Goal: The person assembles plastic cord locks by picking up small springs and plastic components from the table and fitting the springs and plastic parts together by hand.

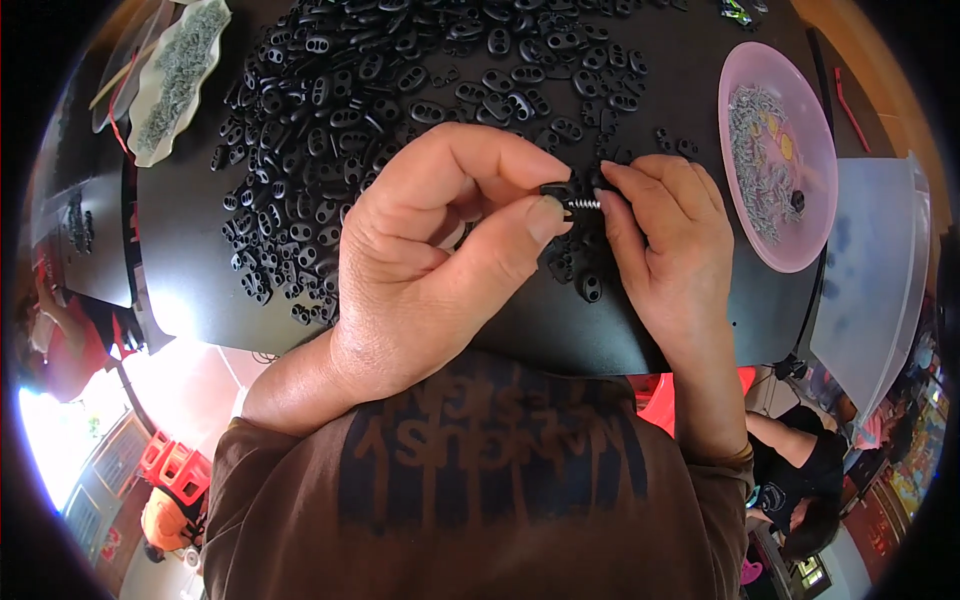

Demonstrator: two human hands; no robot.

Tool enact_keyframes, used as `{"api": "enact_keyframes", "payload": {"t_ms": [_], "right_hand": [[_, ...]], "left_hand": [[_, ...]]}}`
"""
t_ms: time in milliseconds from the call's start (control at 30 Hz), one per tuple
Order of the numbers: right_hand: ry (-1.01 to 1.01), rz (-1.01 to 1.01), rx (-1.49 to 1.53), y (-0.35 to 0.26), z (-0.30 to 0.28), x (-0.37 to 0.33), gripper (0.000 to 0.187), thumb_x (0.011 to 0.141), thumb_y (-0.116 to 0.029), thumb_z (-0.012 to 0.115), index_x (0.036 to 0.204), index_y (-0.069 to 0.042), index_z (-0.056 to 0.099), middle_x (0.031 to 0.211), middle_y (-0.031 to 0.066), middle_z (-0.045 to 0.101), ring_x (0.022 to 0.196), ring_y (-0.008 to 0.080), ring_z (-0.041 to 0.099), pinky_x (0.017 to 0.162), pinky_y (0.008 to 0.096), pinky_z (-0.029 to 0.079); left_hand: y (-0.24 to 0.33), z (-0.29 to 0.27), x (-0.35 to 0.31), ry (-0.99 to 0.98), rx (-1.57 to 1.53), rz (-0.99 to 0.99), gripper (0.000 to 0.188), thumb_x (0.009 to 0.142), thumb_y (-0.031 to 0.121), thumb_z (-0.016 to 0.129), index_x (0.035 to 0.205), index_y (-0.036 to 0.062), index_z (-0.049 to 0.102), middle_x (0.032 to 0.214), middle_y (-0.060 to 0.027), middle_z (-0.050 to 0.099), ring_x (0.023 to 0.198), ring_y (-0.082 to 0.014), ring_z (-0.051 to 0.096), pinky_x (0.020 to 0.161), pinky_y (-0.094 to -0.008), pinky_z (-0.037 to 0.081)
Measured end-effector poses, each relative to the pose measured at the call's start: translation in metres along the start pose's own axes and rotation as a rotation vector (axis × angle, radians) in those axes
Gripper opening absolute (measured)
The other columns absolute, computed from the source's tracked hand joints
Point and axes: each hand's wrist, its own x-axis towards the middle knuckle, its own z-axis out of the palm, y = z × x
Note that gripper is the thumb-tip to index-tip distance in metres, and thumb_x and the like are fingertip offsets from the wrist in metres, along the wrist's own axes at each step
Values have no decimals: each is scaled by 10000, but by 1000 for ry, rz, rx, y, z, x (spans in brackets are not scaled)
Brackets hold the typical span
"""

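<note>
Between the thumb and forefinger of my left hand [425, 255] is a small black plastic piece [556, 188], partly covered by the fingertips. A thin metal coil spring [585, 204] lies in line with it, one end at the black piece. My right hand [675, 230] pinches the spring's other end with thumb and forefinger. Beyond both hands, a large heap of black two-hole cord lock parts [330, 110] covers much of the dark table [185, 230]. Smaller black pieces [315, 313] lie along the heap's near edge.
At the right stands a pink bowl [822, 205] with many springs and a few yellowish bits. A white wavy-edged tray [150, 156] of springs sits far left. Beside the bowl are a red strip [850, 110] and a translucent sheet [870, 270]. Another person [800, 460] is behind, right.
</note>
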Motion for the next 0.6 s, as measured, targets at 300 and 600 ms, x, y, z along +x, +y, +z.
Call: {"api": "enact_keyframes", "payload": {"t_ms": [300, 600], "right_hand": [[58, 687, 1261, -25, -22, 0, 166, 830, -86, 533, 955, 18, 568, 805, 61, 604, 678, 79, 559, 624, 188, 463], [112, 697, 1308, -44, -20, 7, 253, 824, -111, 512, 1023, 45, 498, 741, 89, 579, 619, 121, 551, 569, 222, 452]], "left_hand": [[2, 1, -1, -51, -100, -82, 145, 793, 16, 521, 938, 15, 509, 773, -70, 584, 588, -62, 492, 548, -177, 413], [1, 1, -1, -36, -190, -118, 133, 802, 22, 510, 935, 19, 499, 774, -64, 578, 597, -60, 490, 540, -177, 408]]}}
